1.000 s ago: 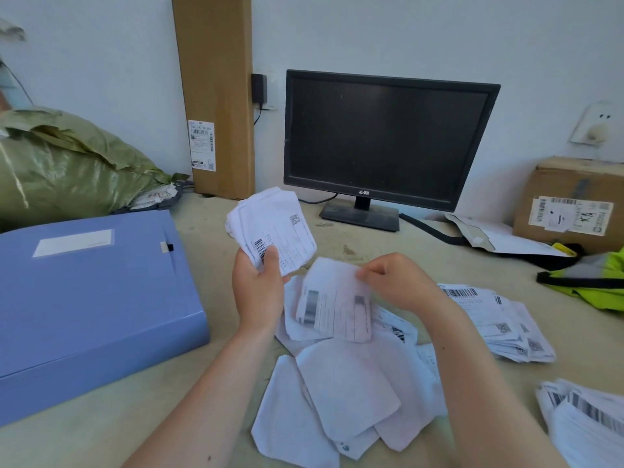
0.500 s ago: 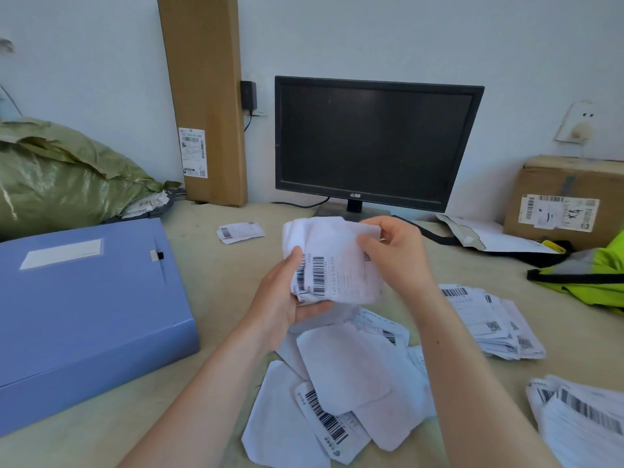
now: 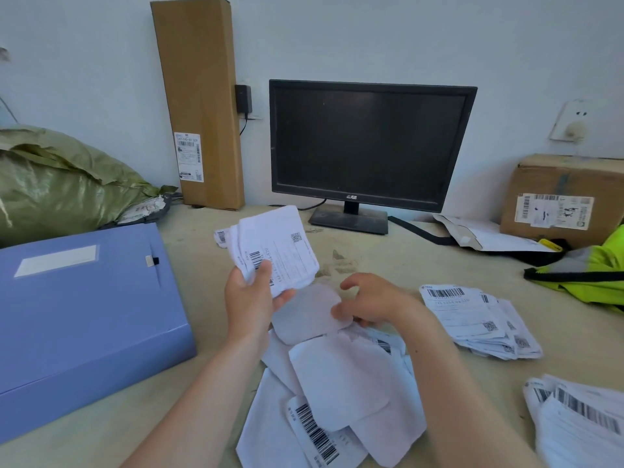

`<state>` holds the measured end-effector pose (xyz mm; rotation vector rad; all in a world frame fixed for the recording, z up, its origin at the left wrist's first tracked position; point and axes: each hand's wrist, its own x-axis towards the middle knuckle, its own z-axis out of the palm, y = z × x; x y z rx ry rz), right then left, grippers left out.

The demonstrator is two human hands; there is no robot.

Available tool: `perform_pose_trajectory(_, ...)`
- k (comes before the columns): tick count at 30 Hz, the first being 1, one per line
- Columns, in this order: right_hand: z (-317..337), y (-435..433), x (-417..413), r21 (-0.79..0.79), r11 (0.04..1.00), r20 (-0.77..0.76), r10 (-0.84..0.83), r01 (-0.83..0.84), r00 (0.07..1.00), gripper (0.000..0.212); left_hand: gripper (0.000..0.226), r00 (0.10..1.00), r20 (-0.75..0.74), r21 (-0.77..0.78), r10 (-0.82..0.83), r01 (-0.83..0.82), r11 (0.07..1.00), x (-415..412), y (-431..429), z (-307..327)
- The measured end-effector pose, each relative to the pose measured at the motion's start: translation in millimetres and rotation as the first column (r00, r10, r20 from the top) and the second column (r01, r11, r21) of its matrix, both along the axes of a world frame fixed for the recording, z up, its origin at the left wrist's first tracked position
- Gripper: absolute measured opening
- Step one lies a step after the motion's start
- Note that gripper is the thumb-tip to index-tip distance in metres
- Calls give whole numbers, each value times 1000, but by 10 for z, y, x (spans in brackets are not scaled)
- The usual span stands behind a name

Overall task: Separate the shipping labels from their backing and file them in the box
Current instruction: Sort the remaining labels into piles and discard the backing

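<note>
**Desk:** Where are the labels relative to the hands?

**Me:** On my head feed, the left hand (image 3: 251,298) is raised over the middle of the desk (image 3: 422,265). Its thumb is curled over the front of a sheaf of labels (image 3: 280,244) and its fingers are behind it. The sheaf fans up and away from the palm, with a barcode just above the thumb.

**Desk:** And the right?

**Me:** The right hand (image 3: 371,302) is just beside the left and lower, fingers curled. I read it as pinching the right edge of a blank backing sheet (image 3: 304,315). That sheet hangs directly below the sheaf, over the heap of loose sheets (image 3: 337,393) at the desk's near edge, between my forearms.

**Desk:** The box?

**Me:** The box file (image 3: 84,315) lies flat and closed along the left edge, just left of the left forearm.

**Desk:** Materials?

**Me:** The labels are thin white paper, crinkled, printed with black barcodes and a QR square. The backing sheet is smooth and unprinted, with rounded corners. The heap mixes both kinds. The box file is smooth blue, with a pale patch on the lid and a small clasp. A slumped label stack (image 3: 479,319) lies toward the right edge, and a second stack (image 3: 580,423) is at the near right corner. The desk top is beige and scuffed. A black monitor (image 3: 371,143) stands at the back edge.
</note>
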<state>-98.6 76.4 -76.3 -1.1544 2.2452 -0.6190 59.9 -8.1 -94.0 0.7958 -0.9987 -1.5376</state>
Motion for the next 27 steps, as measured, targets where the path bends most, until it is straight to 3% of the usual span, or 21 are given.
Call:
perform_pose_trajectory(3, -14, -36, 1, -131, 990, -66, 33, -42, 997, 50, 19, 1000, 23, -14, -8, 8, 1000, 0, -14, -12)
perform_pose_trajectory(7, 58, -12, 2, -331, 944, 11, -4, 8, 1000, 38, 21, 999, 50, -7, -13, 13, 1000, 3, -40, -31)
perform_pose_trajectory(9, 133, 33, 23, -432, 892, 232, -33, 133, 972, 33, 23, 998, 63, -12, -28, 28, 1000, 3, -44, -30)
perform_pose_trajectory(12, 257, 80, 19, -526, 753, 637, 40, 396, 770, 27, 19, 990, 114, -36, -84, 89, 995, -9, -21, -13)
perform_pose_trajectory(15, 311, 86, 2, -538, 620, 772, 91, 570, 630, 13, 20, 955, 187, -52, -230, 244, 968, -68, 56, -3)
perform_pose_trajectory(18, 309, 62, 45, -548, 594, 778, 103, 590, 619, 3, 22, 899, 102, 18, -425, 425, 905, -127, 150, 18)
perform_pose_trajectory(23, 306, 27, 103, -596, 649, 681, 97, 473, 725, 16, 23, 832, 6, 24, -554, 554, 832, -120, 174, 33)
perform_pose_trajectory(25, 302, 13, 127, -647, 668, 543, 66, 367, 837, 25, 25, 822, 13, 21, -569, 568, 823, -97, 170, 46)
perform_pose_trajectory(27, 276, -6, 139, -673, 718, 279, 25, 177, 960, 39, 24, 824, 13, 29, -567, 566, 824, -86, 167, 54)
